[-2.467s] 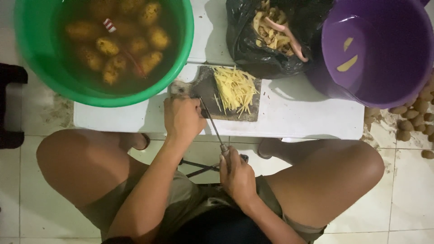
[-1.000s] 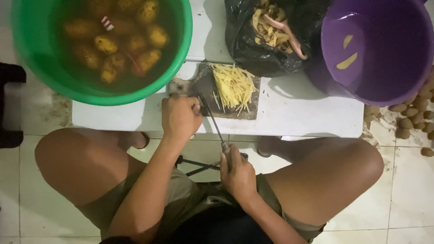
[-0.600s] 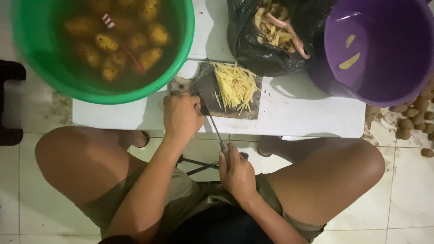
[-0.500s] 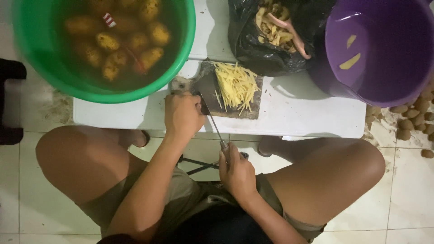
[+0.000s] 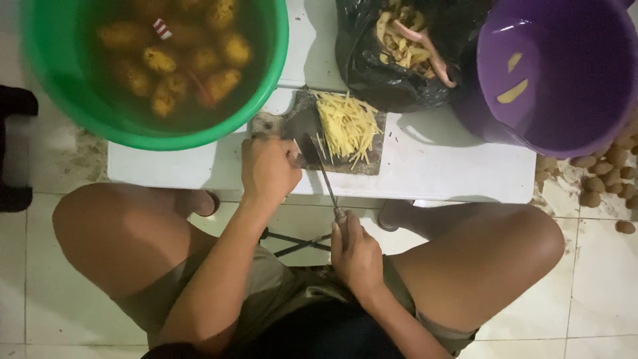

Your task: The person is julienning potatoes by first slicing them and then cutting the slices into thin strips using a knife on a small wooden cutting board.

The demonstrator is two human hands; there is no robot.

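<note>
On the low white table [image 5: 425,166] between our knees, our left hand [image 5: 269,166] presses down at the near left edge of the dark rectangular cutting board [image 5: 299,123], fingers curled, whatever they pin hidden. Our right hand [image 5: 355,256] is closed around the handle of the long thin-bladed knife [image 5: 322,169], held well back, its blade reaching just beside the left fingers and the pile of pale yellow cut strips [image 5: 345,126].

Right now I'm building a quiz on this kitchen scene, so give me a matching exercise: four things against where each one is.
Things:
1. whole potatoes
2. cut strips
3. peels
4. knife

Places:
A. in the black bag
B. in the right hand
C. in the green tub
D. on the cutting board

Pairs: 1-C, 2-D, 3-A, 4-B
</note>
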